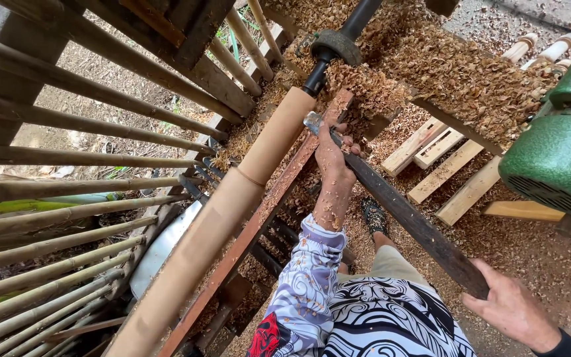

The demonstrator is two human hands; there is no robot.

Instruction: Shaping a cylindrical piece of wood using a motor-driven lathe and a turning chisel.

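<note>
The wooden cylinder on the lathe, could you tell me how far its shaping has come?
The long lower stretch of the wooden cylinder looks round; shavings lie heaped. In hand: the left hand steadies the long chisel near the thinner upper section, the right hand gripping its handle. A step remains between sections.

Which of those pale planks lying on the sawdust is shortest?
The inner plank of the left pair: it stops well before its longer neighbour and the two planks to the right.

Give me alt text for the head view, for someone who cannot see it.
A person's left hand and right hand grip a long dark wooden-handled turning tool, its metal tip against a long pale wooden cylinder mounted on a lathe. Wood shavings cover the ground, and a green motor sits at the right.
</note>
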